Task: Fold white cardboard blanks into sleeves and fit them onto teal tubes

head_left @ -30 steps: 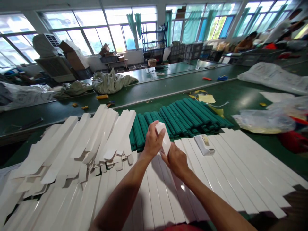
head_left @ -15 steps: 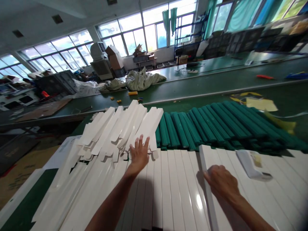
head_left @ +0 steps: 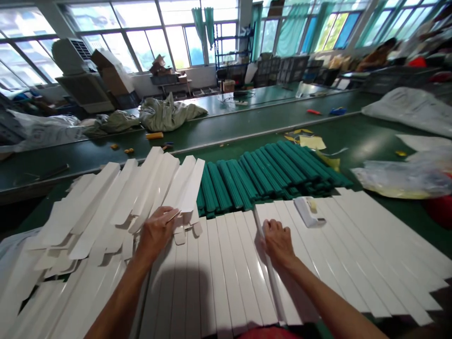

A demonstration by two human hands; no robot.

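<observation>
White card strips (head_left: pixel 219 278) lie side by side right under me, flat and glossy, with the shadow of my arms across them and their right ends stepped in a saw-tooth line. My right hand (head_left: pixel 278 242) sits palm down on them, its fingers curled over a narrow strip (head_left: pixel 270 268) that lies along the others; I cannot tell how firmly it grips. My left hand (head_left: pixel 155 230) is half closed at the notched, tabbed ends of a loose heap of folded card strips (head_left: pixel 95 212) on the left, a thin pale sliver (head_left: pixel 173 216) showing at its fingertips; I cannot tell whether it has hold of that. Just beyond my right hand, on the flat strips, rests a small white packet (head_left: pixel 307 212) with a tan label. Farther on, ribbed teal-green bars (head_left: pixel 271 172) are packed in a tight bundle on the smooth green table (head_left: pixel 367 141), with a crumpled clear plastic bag (head_left: pixel 399 174) to their right. Past them, a slumped grey-green sack (head_left: pixel 167 115) lies on a second green table (head_left: pixel 247 122), below tall metal-framed windows (head_left: pixel 141 37).
</observation>
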